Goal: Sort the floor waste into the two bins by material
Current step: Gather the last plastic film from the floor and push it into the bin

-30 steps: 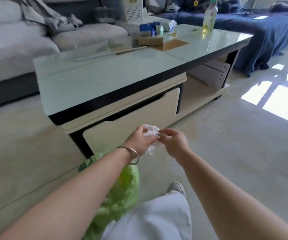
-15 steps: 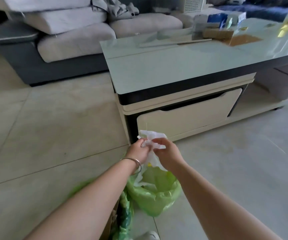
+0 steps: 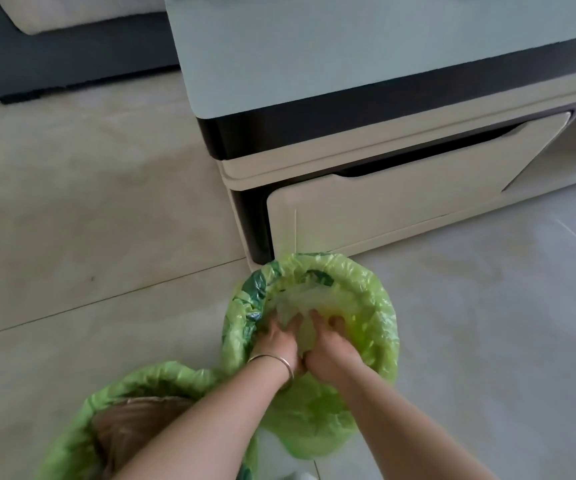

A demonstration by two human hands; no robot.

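**Both hands down in the far green-lined bin**

While the head camera looks steeply down, I see both hands reaching into the bin (image 3: 380,306) that stands on the floor tiles right in front of the coffee table (image 3: 349,57), close to its cream drawer front (image 3: 401,209). Its green liner is folded out over the rim. My left hand (image 3: 276,344), with a thin metal bangle (image 3: 281,362) on the wrist, lies beside my right hand (image 3: 331,351), the two nearly touching at the heel. On both, the fingers point forward and down, spread and pressing onto a pale, crumpled piece of waste (image 3: 297,303) that sits inside the liner, just past the fingertips. It looks like thin plastic or tissue, though I cannot say which through the green cast and blur. I cannot tell whether any finger curls round it; what shows reads as flat pressing rather than a pinch.

Nearer to me, at lower left, a second bin (image 3: 82,410) with the same green liner stands just beside the first, their liners touching. Brownish, cardboard-like material (image 3: 134,420) shows inside it, partly hidden by my left forearm. Part of a dark-based sofa (image 3: 72,57) stands at upper left, well apart from the bins
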